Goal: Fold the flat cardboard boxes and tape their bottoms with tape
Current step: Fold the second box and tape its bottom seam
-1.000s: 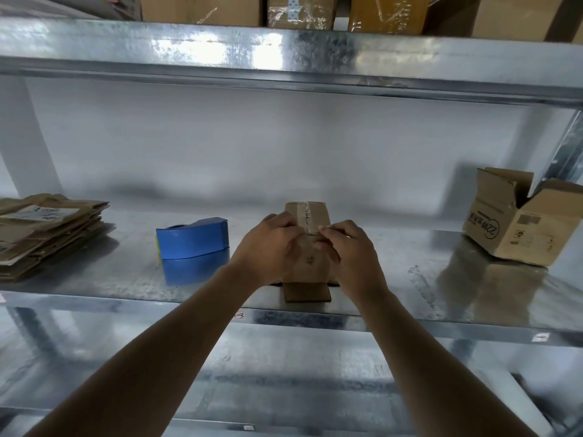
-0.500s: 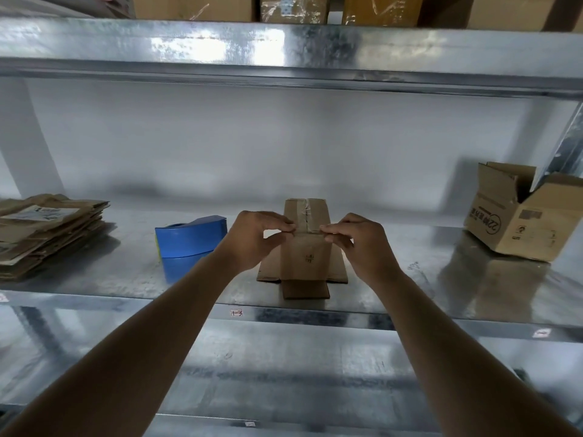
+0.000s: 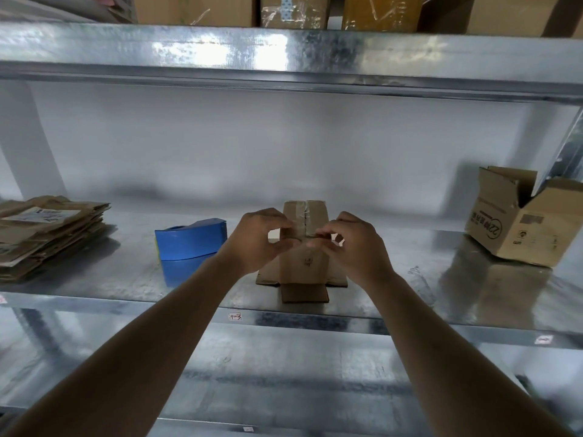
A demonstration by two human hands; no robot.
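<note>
Both hands pinch at the small cardboard box (image 3: 304, 257) standing mid-shelf on the metal shelf (image 3: 94, 275), bottom flaps taped: left hand (image 3: 262, 239) and right hand (image 3: 353, 244) with fingers curled on its top edge. A blue tape dispenser (image 3: 189, 241) sits just left. Flat cardboard stack (image 3: 47, 231) far left; an open box printed "22" (image 3: 523, 225) far right.

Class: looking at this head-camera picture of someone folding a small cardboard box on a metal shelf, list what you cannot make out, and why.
- Whether either hand actually grips the small box: left hand and right hand cover its upper edges.
- Tape roll: enclosed by the blue dispenser.
- Label on the flat box stack: too small, cut by the left edge.
</note>
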